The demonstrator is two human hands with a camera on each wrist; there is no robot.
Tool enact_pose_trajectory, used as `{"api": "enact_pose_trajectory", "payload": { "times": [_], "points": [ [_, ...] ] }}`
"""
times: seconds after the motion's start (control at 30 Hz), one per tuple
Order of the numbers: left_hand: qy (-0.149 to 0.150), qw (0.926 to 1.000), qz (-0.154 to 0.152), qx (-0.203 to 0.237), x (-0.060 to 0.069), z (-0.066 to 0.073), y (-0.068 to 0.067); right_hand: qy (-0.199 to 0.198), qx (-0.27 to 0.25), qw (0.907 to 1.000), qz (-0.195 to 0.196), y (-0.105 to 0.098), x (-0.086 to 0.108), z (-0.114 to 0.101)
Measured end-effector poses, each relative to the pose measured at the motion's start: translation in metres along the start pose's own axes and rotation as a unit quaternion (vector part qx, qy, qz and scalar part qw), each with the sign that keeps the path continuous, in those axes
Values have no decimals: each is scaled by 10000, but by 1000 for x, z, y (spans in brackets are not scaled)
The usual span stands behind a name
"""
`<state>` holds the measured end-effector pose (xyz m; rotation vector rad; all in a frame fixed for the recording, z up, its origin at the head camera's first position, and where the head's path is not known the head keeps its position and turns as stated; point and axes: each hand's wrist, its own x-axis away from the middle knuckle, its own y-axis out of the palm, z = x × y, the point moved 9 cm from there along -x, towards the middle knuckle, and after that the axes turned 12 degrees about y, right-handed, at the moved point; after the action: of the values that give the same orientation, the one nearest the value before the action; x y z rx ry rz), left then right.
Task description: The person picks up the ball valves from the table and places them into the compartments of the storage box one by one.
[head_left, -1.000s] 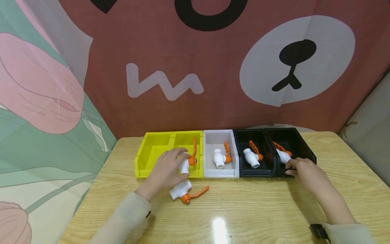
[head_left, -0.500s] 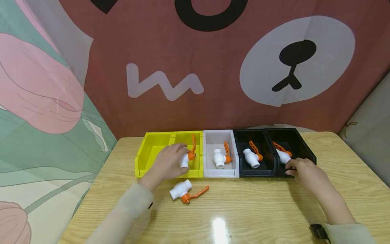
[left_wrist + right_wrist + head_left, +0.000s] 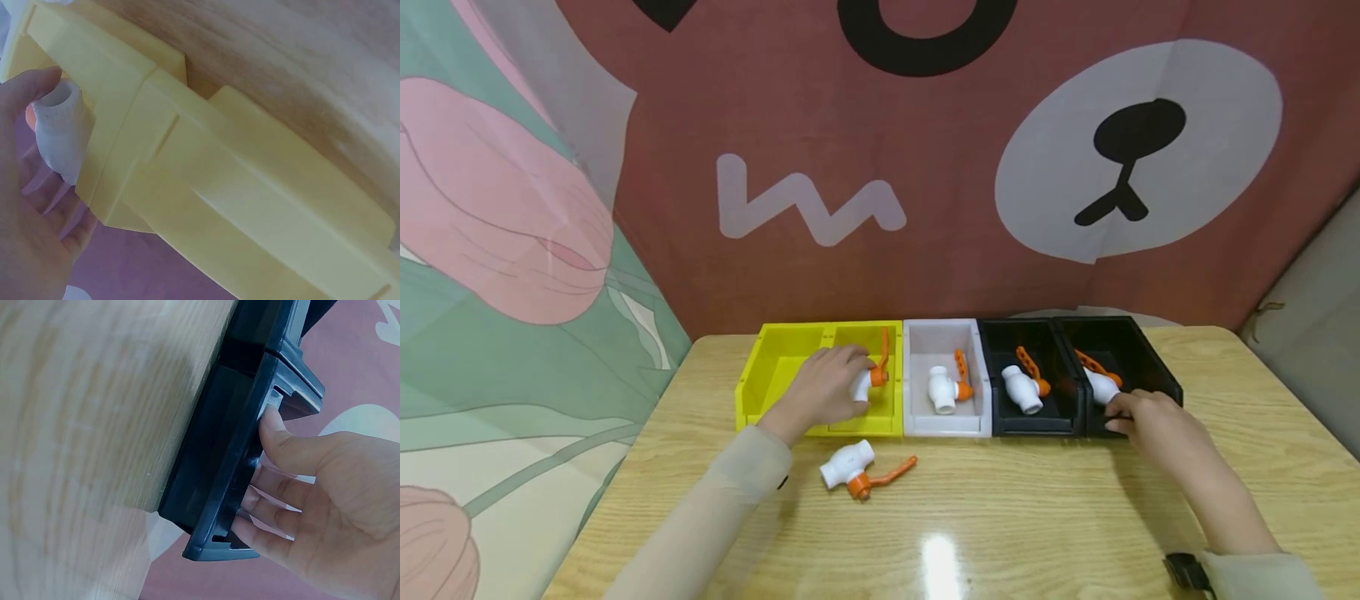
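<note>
In the head view my left hand (image 3: 831, 385) grips a white ball valve (image 3: 861, 386) with an orange lever over the right yellow bin (image 3: 891, 425). The left wrist view shows the valve's open pipe end (image 3: 59, 97) beside my thumb. My right hand (image 3: 1165, 425) reaches over the front of the rightmost black bin (image 3: 1161, 367), its fingers curled at the lower end of another ball valve (image 3: 1101, 387). That end is hidden by the fingers. In the right wrist view, my right thumb (image 3: 284, 447) lies at the bin's front lip.
A loose ball valve (image 3: 850, 467) lies on the wooden table (image 3: 1015, 517) before the yellow bins. One valve (image 3: 943, 390) sits in the white bin (image 3: 946, 427), another (image 3: 1022, 390) in the left black bin (image 3: 1037, 427). The left yellow bin (image 3: 786, 350) adjoins. A printed curtain (image 3: 947, 275) hangs behind.
My left hand has moved forward and slightly up with the ball valve, further over the right yellow bin. My right hand has stayed at the rightmost black bin.
</note>
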<state>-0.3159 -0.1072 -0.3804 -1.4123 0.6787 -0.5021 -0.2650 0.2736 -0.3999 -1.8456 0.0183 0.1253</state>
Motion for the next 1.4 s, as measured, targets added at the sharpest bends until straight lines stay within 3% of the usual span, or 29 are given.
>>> {"api": "enact_pose_trajectory", "payload": {
  "times": [0.33,0.63,0.83,1.4],
  "points": [
    [146,9993,-331,-69,-12,-3,6,-167,-27,9998,90,-1,-2,-1],
    [8,9962,-856,131,-19,-3,15,-139,-29,9999,70,-1,-2,0],
    [128,9951,-979,-45,-22,1,19,-165,-40,9998,81,0,-2,0],
    [105,9910,-1328,-156,-28,0,31,-244,-11,9996,156,-1,0,-1]
  ]
}}
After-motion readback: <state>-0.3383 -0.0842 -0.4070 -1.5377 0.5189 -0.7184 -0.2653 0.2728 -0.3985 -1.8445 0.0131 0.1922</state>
